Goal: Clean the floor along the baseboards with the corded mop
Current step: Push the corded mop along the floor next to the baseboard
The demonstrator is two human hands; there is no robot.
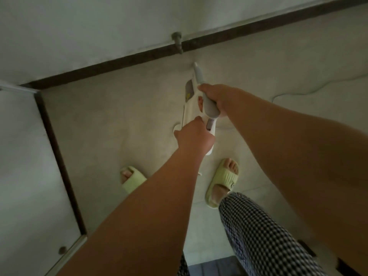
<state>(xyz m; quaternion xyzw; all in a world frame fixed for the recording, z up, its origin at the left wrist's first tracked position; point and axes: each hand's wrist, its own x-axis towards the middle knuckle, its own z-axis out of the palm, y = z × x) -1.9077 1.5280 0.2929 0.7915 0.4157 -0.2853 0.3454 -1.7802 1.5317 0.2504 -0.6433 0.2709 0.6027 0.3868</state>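
The white plastic corded mop (191, 108) is being held upright over the matte floor (119, 120), its grey handle wrapped by the right hand (217, 98), its body gripped by the left hand (194, 138); the mop's head is being hidden. The dark baseboard (119, 62) is lying at twelve o'clock.

Both arms outstretched, left hand (196, 136) and right hand (217, 98) gripping.

green slippers (224, 182), door stopper (177, 41)
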